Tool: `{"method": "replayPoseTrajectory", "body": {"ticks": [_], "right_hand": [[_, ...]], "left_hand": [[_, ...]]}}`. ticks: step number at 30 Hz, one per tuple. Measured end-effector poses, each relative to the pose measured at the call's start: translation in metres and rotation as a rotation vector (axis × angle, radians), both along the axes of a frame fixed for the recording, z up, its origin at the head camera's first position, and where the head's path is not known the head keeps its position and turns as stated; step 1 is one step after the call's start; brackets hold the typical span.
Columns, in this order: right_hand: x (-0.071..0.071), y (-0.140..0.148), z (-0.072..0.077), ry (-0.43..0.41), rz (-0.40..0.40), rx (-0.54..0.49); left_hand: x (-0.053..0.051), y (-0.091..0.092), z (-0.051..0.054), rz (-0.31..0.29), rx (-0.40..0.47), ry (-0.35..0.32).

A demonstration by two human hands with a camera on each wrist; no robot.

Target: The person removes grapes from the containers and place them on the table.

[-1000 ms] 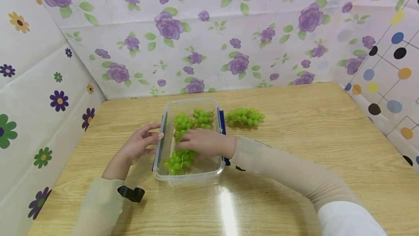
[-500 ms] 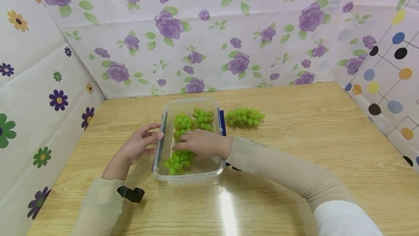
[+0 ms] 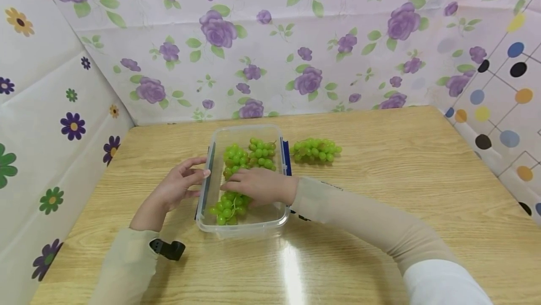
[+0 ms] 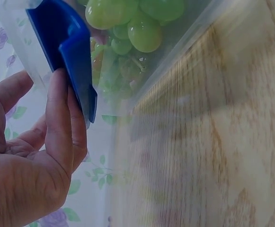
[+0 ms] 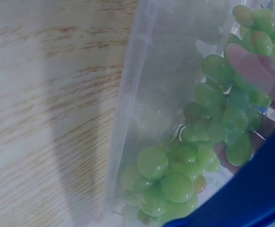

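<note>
Head view: right hand (image 3: 262,186) pinches grapes (image 3: 232,199), left hand (image 3: 179,185) is spread against the box (image 3: 241,227). They look light, squishy, maybe slick; I'd cup them gently mid-bunch.

Everything is carried by a table (image 3: 401,154) topped in pale, yellowish-brown wood grain. Left of its middle a clear box (image 3: 243,226) is set flat, its long sides pointed toward the table's back edge. Just beside the box's right side, toward the back, a bunch of green grapes (image 3: 314,150) is laid directly on the wood, stretched sideways. In front of the box, a bright streak of glare (image 3: 292,269) is thrown back by the glossy surface.
</note>
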State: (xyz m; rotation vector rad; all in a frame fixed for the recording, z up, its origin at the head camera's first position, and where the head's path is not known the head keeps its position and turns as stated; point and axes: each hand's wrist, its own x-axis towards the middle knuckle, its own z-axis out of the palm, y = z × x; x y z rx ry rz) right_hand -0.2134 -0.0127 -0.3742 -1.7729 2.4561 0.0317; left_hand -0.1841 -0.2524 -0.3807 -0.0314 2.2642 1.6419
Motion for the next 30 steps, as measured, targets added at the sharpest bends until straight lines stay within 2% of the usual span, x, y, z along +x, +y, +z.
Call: {"method": "replayPoseTrajectory", "body": {"ticks": [15,24,30], "right_hand": [[-0.0008,-0.0025,-0.0031,-0.002,-0.043,0.015],[-0.0019,-0.0025,-0.0008,-0.124,-0.061,-0.011],[-0.0029,-0.0023,-0.0003,-0.164,-0.069,-0.022]], "left_hand": [[0.0004,-0.0009,-0.0001,-0.006,0.016,-0.004],[0.0006,-0.0004,-0.0008,0.003,0.027,-0.015],[0.0001,-0.0005,-0.0004,0.004,0.023,-0.013]]}}
